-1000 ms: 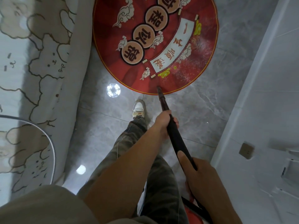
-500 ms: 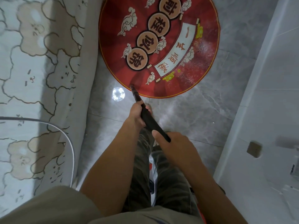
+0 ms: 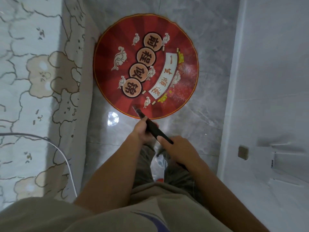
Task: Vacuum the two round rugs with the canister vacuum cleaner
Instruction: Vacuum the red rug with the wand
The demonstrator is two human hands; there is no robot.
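Gripping the black wand (image 3: 154, 130) with your left hand (image 3: 141, 133) and right hand (image 3: 179, 150), you rest its tip on the red rug (image 3: 147, 24) ahead.

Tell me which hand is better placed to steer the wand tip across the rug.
Left, probably. The left hand grips the wand farther forward, close to its tip on the red rug, so it can guide sweeps; the right hand holds farther back.
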